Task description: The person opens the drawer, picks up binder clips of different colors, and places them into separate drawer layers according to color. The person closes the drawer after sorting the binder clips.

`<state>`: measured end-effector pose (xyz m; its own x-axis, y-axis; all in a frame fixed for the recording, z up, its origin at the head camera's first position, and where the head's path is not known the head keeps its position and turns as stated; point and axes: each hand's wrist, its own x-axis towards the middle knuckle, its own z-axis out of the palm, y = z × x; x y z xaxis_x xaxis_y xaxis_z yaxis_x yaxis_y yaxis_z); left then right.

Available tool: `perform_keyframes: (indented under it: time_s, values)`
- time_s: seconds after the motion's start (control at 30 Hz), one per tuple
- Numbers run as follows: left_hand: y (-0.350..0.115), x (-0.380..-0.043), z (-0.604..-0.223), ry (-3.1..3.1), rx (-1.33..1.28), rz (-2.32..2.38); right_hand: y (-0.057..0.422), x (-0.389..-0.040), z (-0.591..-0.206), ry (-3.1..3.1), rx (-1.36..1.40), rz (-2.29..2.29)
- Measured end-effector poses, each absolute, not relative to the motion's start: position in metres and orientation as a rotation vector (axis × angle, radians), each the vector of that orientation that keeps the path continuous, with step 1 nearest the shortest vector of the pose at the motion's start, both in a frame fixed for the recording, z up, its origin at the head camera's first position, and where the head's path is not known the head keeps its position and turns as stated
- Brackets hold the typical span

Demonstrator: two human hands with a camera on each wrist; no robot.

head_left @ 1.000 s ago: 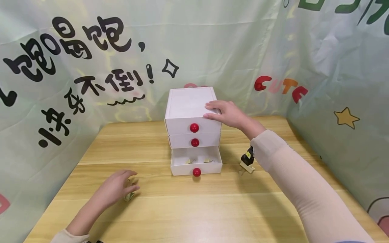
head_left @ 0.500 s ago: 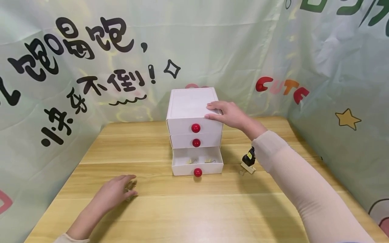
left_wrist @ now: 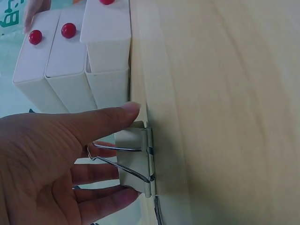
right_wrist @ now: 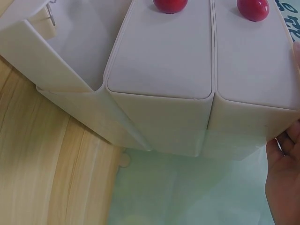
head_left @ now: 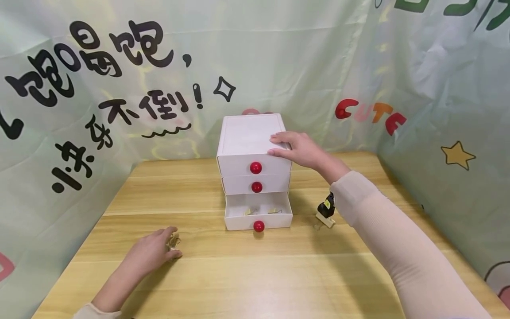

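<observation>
My left hand (head_left: pixel 148 252) is low over the table's left part, pinching a pale yellow binder clip (left_wrist: pixel 133 157) between thumb and fingers. The clip's wire handles point back toward the palm. At centre back stands a white three-drawer box (head_left: pixel 251 135) with red knobs. Its bottom drawer (head_left: pixel 239 223) is pulled out and holds two small yellow binder clips (head_left: pixel 275 211). My right hand (head_left: pixel 300 148) rests on the box's top at the right front edge. In the right wrist view only part of that hand (right_wrist: pixel 286 183) shows, beside the box.
Right of the box, another binder clip (head_left: pixel 325 220) lies on the wooden table (head_left: pixel 255 279), near a small black object (head_left: pixel 326 204) partly behind my right sleeve. Printed cloth (head_left: pixel 303 57) hangs behind and along both sides.
My left hand has closed in on the binder clip, which has turned and now sits between thumb and fingers. The right hand and the drawers have stayed as they were.
</observation>
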<state>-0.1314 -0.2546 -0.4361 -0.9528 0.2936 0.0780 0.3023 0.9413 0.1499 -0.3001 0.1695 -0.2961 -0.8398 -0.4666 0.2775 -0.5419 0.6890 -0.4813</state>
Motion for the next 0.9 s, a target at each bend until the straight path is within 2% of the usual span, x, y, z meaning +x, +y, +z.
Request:
perform_keyframes:
  time_s: [0.37,0.9]
  values:
    - [-0.242,-0.142,-0.428,-2.985,-0.553,-0.386,0.169,-0.300,-0.296,-2.772,0.815,0.860]
    - [-0.191,-0.168,-0.396,-2.755,-0.757,-0.489,0.170,-0.296,-0.295,-2.772,0.814,0.876]
